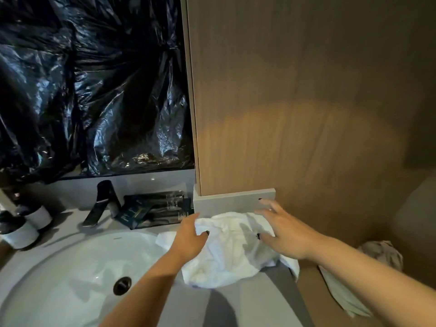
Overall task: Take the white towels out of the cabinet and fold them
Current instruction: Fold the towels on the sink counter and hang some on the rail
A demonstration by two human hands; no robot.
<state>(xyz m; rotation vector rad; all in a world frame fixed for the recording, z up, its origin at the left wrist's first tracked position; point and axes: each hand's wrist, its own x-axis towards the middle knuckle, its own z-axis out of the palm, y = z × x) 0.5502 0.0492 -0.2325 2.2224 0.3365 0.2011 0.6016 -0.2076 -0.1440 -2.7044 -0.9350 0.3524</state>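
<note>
Here the grey counter (247,303) beside the white sink (70,267) serves as the folding surface, and it is narrow, so the person would do well to keep the cloth off the basin rim. The white towel (226,256) lies crumpled on that counter against the low grey ledge (233,199), one corner over the sink edge and another over the right side. A second pale towel (379,253) lies lower, off to the right. The left hand (188,239) grips the towel's upper left part, fingers curled into the cloth. The right hand (280,234) is spread, fingers straight, over the right part; whether it touches is unclear. Flattening before the first fold looks wise.
</note>
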